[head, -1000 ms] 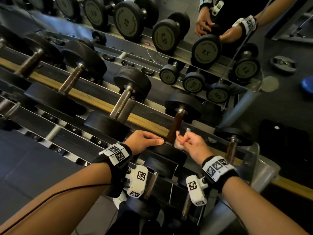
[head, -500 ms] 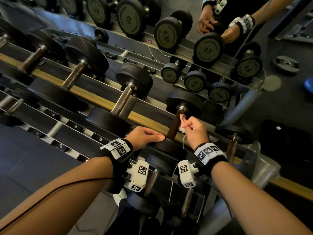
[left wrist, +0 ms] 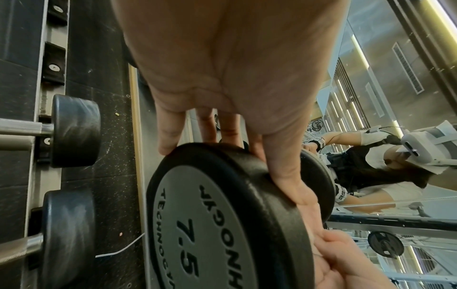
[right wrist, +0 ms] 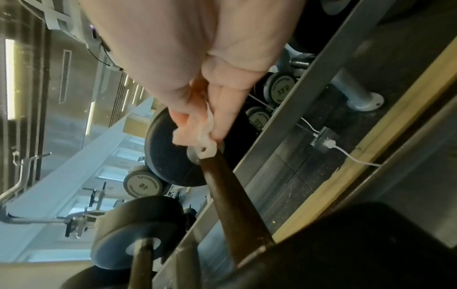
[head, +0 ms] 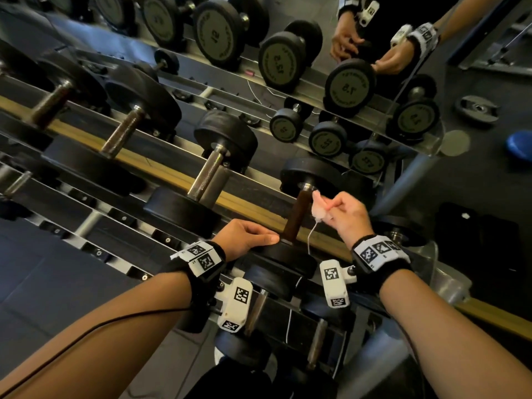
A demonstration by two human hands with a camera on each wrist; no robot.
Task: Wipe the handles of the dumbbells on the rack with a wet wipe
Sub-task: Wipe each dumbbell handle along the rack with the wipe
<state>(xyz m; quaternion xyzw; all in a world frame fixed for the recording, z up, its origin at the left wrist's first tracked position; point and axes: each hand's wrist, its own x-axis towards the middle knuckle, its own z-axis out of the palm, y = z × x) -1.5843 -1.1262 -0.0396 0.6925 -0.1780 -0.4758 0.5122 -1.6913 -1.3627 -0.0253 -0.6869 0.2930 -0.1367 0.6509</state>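
Note:
A 7.5 dumbbell lies on the rack (head: 250, 210) with a dark brown handle (head: 298, 216) (right wrist: 230, 195). My left hand (head: 247, 236) (left wrist: 222, 97) grips the rim of its near black weight head (head: 288, 256) (left wrist: 222, 215), fingers and thumb curled over the edge. My right hand (head: 345, 211) (right wrist: 197, 88) pinches a crumpled white wet wipe (head: 321, 210) (right wrist: 197, 135). The wipe touches the far end of the handle, by the far weight head (head: 308, 175).
More dumbbells with metal handles (head: 207, 175) lie to the left on the same shelf. Smaller ones (head: 328, 139) appear behind, in a mirror that also reflects my hands. A lower shelf (head: 259, 312) holds more weights. A white cable (right wrist: 346, 154) runs along the floor.
My right hand has slid the wipe up the handle, from its near end by the left hand to the far end. The left hand has stayed on the weight head.

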